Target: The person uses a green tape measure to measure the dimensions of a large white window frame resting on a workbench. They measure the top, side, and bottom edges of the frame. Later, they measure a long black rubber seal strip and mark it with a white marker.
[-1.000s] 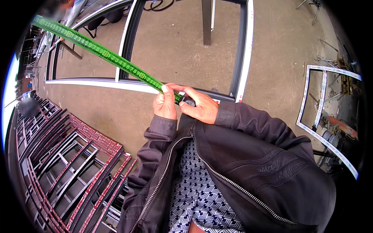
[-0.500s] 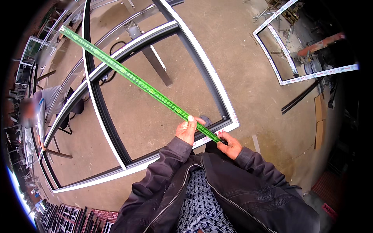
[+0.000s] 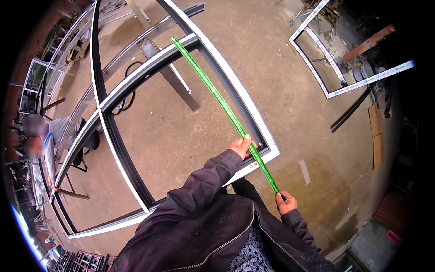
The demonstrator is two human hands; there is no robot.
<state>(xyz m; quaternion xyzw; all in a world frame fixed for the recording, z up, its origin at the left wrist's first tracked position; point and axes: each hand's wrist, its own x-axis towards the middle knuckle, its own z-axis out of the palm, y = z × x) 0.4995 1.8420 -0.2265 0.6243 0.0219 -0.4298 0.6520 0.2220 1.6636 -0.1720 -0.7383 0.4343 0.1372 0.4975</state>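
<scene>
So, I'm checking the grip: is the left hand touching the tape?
Touching. The head view shows the left hand with its thumb laid over the green tape.

The left grip [image 3: 240, 146] pinches, reaching farther forward than the curled right grip [image 3: 286, 203].

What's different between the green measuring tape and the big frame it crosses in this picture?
The measuring tape is one narrow strip; the frame is bars joined around openings. The measuring tape is green; the frame is white and black. Both bear printed marks.
</scene>
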